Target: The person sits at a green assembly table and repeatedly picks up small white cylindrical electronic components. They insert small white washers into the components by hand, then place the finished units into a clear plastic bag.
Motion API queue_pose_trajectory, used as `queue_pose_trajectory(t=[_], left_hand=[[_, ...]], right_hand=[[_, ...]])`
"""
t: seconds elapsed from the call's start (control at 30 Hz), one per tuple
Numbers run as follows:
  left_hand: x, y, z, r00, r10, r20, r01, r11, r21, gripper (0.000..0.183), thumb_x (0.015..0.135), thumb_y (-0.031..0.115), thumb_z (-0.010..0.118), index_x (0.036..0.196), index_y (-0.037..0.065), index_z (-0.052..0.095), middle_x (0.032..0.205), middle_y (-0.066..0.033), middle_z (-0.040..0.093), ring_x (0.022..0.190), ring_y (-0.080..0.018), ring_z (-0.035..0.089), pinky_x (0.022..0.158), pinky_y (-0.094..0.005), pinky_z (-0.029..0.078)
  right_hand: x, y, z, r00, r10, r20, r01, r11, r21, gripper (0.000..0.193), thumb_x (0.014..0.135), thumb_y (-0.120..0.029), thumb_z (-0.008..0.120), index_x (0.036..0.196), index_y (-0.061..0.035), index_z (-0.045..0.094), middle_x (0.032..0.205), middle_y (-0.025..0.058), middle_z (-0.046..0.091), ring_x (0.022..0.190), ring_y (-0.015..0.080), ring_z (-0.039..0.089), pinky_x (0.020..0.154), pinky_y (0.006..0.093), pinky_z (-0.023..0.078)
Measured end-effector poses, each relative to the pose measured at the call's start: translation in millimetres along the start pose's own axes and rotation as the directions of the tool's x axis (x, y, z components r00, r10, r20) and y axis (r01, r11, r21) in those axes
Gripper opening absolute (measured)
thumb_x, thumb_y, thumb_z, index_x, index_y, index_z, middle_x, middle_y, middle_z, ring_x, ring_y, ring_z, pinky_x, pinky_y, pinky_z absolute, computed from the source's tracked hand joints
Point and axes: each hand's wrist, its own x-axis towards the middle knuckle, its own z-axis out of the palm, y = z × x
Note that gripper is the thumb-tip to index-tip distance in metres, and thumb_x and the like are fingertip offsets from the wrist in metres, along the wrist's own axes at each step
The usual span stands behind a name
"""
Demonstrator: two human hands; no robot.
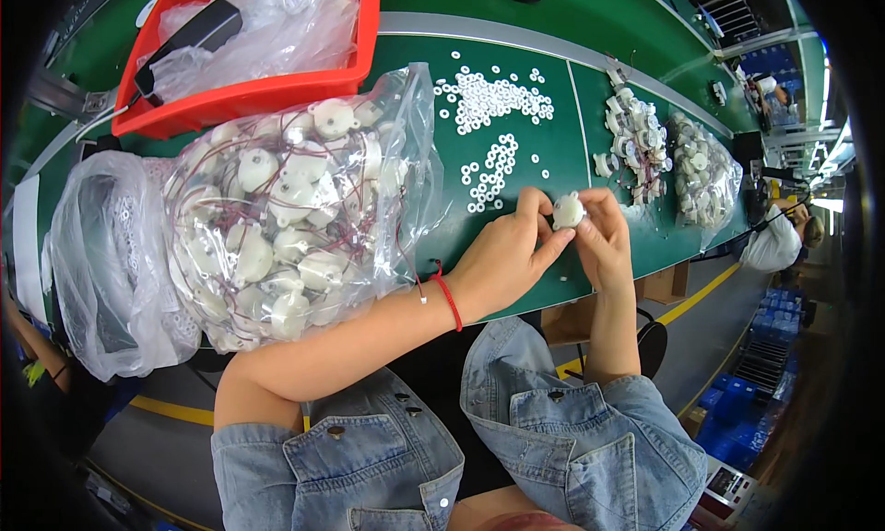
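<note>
White motor [568, 212], small and round, held by the fingertips of our left hand [505, 256] and right hand [604, 241] above the green table [562, 153]. Loose rings [498, 98] and a full bag [418, 135] of motors seem left to handle; the pile of motors [636, 142] rightward may be done, but we cannot tell.

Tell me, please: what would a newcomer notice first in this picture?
Probably the bright red bin at the upper left. In front of it bulges a clear bag packed with whitish round parts. Right of centre, the left hand and right hand hold one small whitish part.
</note>
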Motion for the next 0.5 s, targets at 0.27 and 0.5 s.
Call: queue_pose_trajectory(t=[0.27,0.5], left_hand=[[-2.5,0.9,5.2,0.996,-0.062,0.058,0.073,0.971,-0.227,0.027,0.099,0.017,0.055,0.114,-0.003,0.044,0.094,-0.0129,0.064,0.070,-0.0147,0.065,0.050,-0.0260,0.053],[-2.0,-1.7,4.9,0.989,-0.075,0.129,0.092,0.987,-0.133,0.040,0.099,0.010,0.048,0.135,-0.005,0.037,0.089,-0.0128,0.066,0.070,-0.0167,0.065,0.057,-0.0294,0.055]], right_hand=[[-13.0,1.5,14.1,0.983,-0.181,-0.020,0.176,0.974,-0.143,0.034,0.090,-0.002,0.064,0.121,0.0032,0.050,0.117,0.0106,0.051,0.108,0.0175,0.053,0.091,0.0305,0.045],[-6.4,14.6,12.8,0.981,-0.102,-0.168,0.063,0.973,-0.223,0.036,0.092,0.000,0.059,0.126,0.0025,0.048,0.115,0.0105,0.059,0.097,0.0132,0.057,0.080,0.0256,0.049]])
